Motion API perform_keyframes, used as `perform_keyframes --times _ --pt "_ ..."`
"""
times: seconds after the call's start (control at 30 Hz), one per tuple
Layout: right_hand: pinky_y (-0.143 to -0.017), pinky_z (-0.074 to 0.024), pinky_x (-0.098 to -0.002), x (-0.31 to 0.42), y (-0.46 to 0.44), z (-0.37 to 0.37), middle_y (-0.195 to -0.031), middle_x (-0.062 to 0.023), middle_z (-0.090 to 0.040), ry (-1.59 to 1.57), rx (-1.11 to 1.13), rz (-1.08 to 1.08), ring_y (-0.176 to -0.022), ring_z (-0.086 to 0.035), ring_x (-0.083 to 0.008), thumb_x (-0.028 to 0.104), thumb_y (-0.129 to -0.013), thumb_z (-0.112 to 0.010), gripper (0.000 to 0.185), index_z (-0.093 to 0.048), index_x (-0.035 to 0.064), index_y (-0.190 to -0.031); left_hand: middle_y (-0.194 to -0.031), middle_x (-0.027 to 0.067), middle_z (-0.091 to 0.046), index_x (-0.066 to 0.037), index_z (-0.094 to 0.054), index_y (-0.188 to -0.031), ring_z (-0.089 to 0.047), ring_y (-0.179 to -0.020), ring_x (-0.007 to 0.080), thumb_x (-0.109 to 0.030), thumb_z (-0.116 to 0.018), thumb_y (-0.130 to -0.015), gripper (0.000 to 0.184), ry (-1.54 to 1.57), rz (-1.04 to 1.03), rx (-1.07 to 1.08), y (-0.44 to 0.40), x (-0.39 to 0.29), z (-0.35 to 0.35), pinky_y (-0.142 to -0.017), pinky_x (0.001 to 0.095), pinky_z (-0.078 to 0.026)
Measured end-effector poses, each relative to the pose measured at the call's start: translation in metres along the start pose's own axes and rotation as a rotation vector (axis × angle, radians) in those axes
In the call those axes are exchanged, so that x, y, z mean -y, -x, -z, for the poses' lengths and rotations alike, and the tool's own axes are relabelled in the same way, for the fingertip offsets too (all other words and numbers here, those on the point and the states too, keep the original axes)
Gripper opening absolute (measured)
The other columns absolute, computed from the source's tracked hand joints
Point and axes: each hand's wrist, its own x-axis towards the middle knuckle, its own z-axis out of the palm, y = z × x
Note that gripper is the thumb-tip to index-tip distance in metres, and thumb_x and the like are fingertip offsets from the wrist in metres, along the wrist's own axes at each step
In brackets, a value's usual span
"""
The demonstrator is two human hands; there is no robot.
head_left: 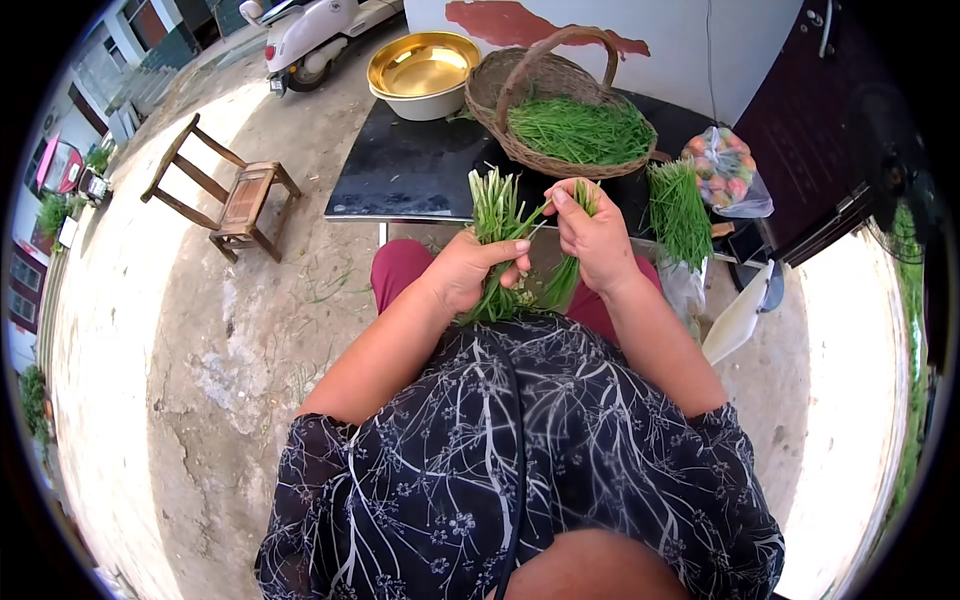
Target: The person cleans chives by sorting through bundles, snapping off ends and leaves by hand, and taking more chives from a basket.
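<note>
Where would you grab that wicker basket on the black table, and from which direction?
Take the basket by the top of its arched handle, probably from above: it rises over the opening, leaving room for fingers to wrap around without pressing the greens.

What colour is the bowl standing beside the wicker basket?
Shiny gold, in the head view.

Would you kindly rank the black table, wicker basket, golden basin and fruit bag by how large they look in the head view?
1. Black table
2. Wicker basket
3. Golden basin and fruit bag: too alike to rank
</note>
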Motion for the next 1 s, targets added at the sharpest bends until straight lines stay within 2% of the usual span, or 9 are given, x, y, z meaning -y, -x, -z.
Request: perform_keyframes --times 0.2,0.33,0.4,0.47,0.57,0.67,0.8,0.97,1.0 --pt "-0.036 -0.0216 -0.0182 0.017 -0.026 0.048 -0.068 0.0006 -0.05 -0.092 -0.442 0.274 -0.041 -0.029 -0.0014 0.017 -0.087 -0.052 0.012 -0.052 0.0058 -0.09 -0.063 0.0016 -0.051 -0.003 -0.056 -0.082 -0.045 -0.052 0.0102 -0.006 -0.061 -0.078 0.007 -0.151 -0.059 -0.175 -0.019 0.003 0.031 -0.044 0.0232 -0.034" --pt "-0.039 -0.0258 -0.0183 0.02 -0.037 0.081 -0.07 0.0007 -0.053 0.057 -0.547 0.321 -0.045 -0.033 -0.0018 0.018 -0.086 -0.054 0.014 -0.056 0.0054 -0.09 -0.057 -0.0013 -0.045 -0.008 -0.054 -0.071 -0.04 -0.047 0.0097 -0.013 -0.067 -0.075 0.015 0.107 -0.031 -0.716 -0.039 -0.01 0.088 -0.043 0.0239 -0.034" --pt "-0.043 -0.0279 -0.019 0.015 -0.044 0.089 -0.069 0.0015 -0.054 0.19 -0.573 0.325 -0.048 -0.032 -0.0013 0.019 -0.084 -0.056 0.014 -0.058 0.0051 -0.087 -0.056 -0.0017 -0.043 -0.01 -0.05 -0.064 -0.039 -0.047 0.01 -0.015 -0.068 -0.074 0.021 0.115 -0.083 -0.733 -0.042 -0.021 0.102 -0.043 0.0232 -0.033" --pt "-0.054 -0.0346 -0.0198 0.005 -0.047 0.086 -0.072 0.0015 -0.057 0.208 -0.503 0.224 -0.056 -0.039 -0.0028 0.018 -0.083 -0.058 0.014 -0.06 0.0046 -0.085 -0.058 -0.0003 -0.048 -0.009 -0.053 -0.067 -0.041 -0.048 0.0103 -0.015 -0.069 -0.073 0.018 0.115 -0.094 -0.704 -0.042 -0.028 0.084 -0.044 0.0235 -0.034" --pt "-0.077 -0.0366 -0.0232 -0.012 -0.048 0.069 -0.077 -0.001 -0.06 0.284 -0.293 0.086 -0.076 -0.05 -0.0087 0.015 -0.083 -0.057 0.014 -0.061 0.0032 -0.088 -0.076 0.005 -0.059 -0.006 -0.056 -0.076 -0.043 -0.052 0.0095 -0.014 -0.069 -0.072 0.016 -0.105 -0.183 -0.439 -0.045 -0.026 0.04 -0.048 0.0225 -0.035" --pt "-0.076 -0.0388 -0.0247 -0.027 -0.049 0.05 -0.077 -0.002 -0.06 0.307 -0.202 0.012 -0.078 -0.053 -0.0089 0.013 -0.083 -0.056 0.014 -0.061 0.0007 -0.087 -0.094 0.0099 -0.062 -0.004 -0.057 -0.084 -0.042 -0.054 0.0082 -0.01 -0.068 -0.072 0.018 -0.177 -0.166 -0.277 -0.052 -0.017 0.015 -0.054 0.0208 -0.036" --pt "-0.069 -0.0416 -0.0228 -0.041 -0.046 0.035 -0.073 -0.0037 -0.061 0.271 -0.146 -0.065 -0.071 -0.054 -0.0086 0.013 -0.082 -0.057 0.015 -0.059 -0.0008 -0.088 -0.079 0.0029 -0.061 -0.002 -0.06 -0.088 -0.044 -0.054 0.0071 -0.007 -0.068 -0.071 0.019 -0.17 -0.121 -0.262 -0.06 0.008 0.008 -0.046 0.0191 -0.033" --pt "-0.061 -0.042 -0.0236 -0.062 -0.058 0.048 -0.068 -0.0029 -0.059 0.427 -0.076 0.025 -0.065 -0.052 -0.0086 0.016 -0.084 -0.054 0.016 -0.058 0.0005 -0.084 -0.072 0.0049 -0.058 -0.003 -0.058 -0.083 -0.041 -0.046 0.0079 -0.009 -0.065 -0.075 0.013 -0.09 0.019 -0.288 -0.065 0.014 0.02 -0.044 0.0204 -0.03" --pt "-0.059 -0.0414 -0.0234 -0.066 -0.064 0.054 -0.066 -0.0024 -0.057 0.679 -0.145 0.249 -0.064 -0.051 -0.0083 0.017 -0.085 -0.054 0.017 -0.057 0.0009 -0.082 -0.072 0.0049 -0.058 -0.003 -0.058 -0.083 -0.041 -0.046 0.0079 -0.009 -0.065 -0.075 0.013 -0.091 0.025 -0.289 -0.065 0.013 0.022 -0.044 0.0204 -0.03"
